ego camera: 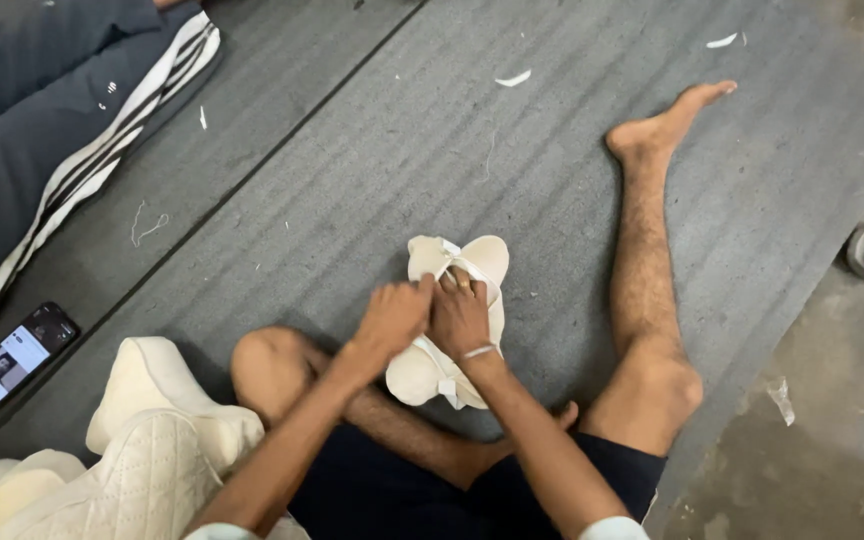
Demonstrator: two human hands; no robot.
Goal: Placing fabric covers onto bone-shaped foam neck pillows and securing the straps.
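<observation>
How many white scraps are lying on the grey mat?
3 clear ones: one scrap at top centre, one scrap at top right, and a small sliver at upper left. Tinier bits may escape notice.

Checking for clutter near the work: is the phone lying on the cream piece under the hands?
No: the phone lies on the grey mat far left, apart from the cream piece under both hands.
</observation>
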